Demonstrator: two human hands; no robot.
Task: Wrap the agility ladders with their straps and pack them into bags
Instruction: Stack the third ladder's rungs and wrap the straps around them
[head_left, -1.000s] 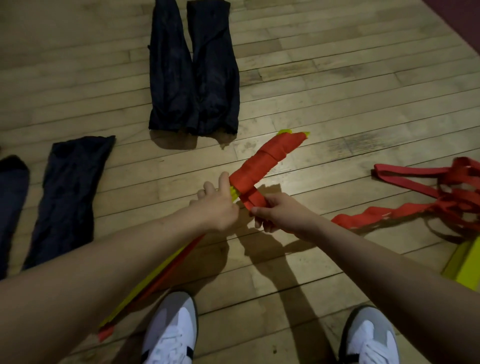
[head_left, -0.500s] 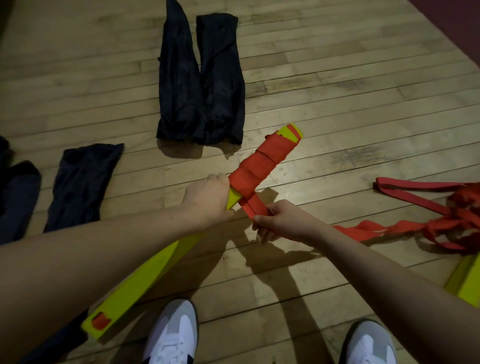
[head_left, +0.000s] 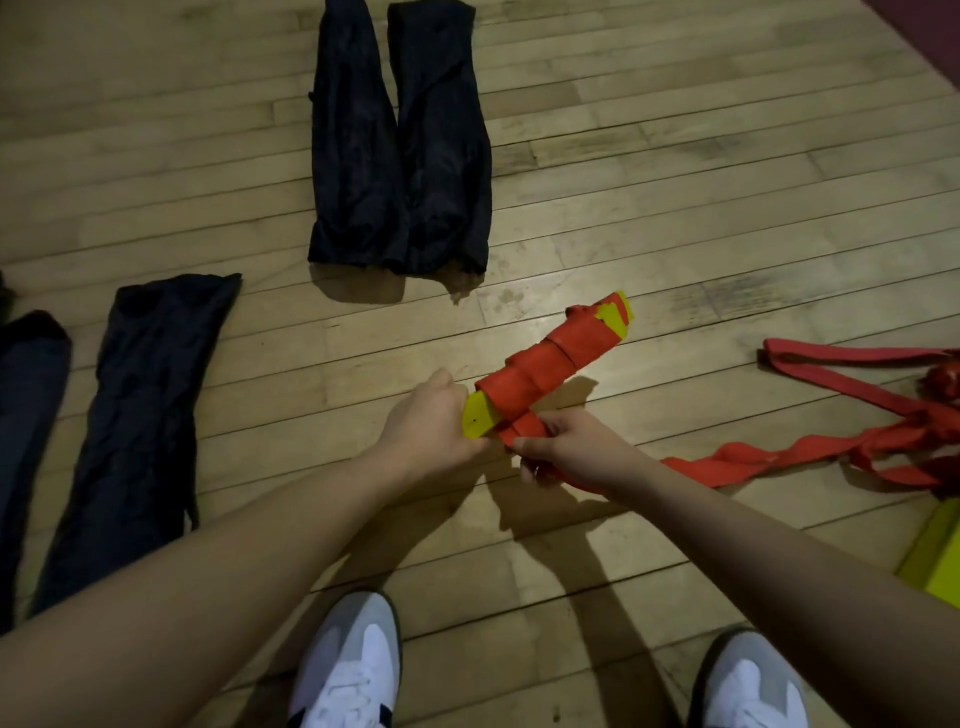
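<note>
A bundle of yellow ladder rungs (head_left: 480, 418) is held above the wooden floor, its far half wound in red strap (head_left: 550, 358). My left hand (head_left: 434, 421) grips the bare yellow part, and the near end of the bundle is hidden under my forearm. My right hand (head_left: 563, 447) pinches the strap just below the bundle. From that hand the loose red strap (head_left: 769, 454) trails right across the floor into a tangled pile. Two black bags (head_left: 400, 145) lie side by side ahead. Another black bag (head_left: 140, 415) lies at the left.
A further dark bag (head_left: 26, 415) lies at the far left edge. A yellow rung stack (head_left: 935, 561) shows at the right edge. My two white shoes (head_left: 348, 665) stand at the bottom. A dark red floor strip (head_left: 930, 36) runs along the top right.
The bundle has turned in my hands and its far end has swung right. My right hand has carried the strap up close under the bundle. The view has shifted slightly.
</note>
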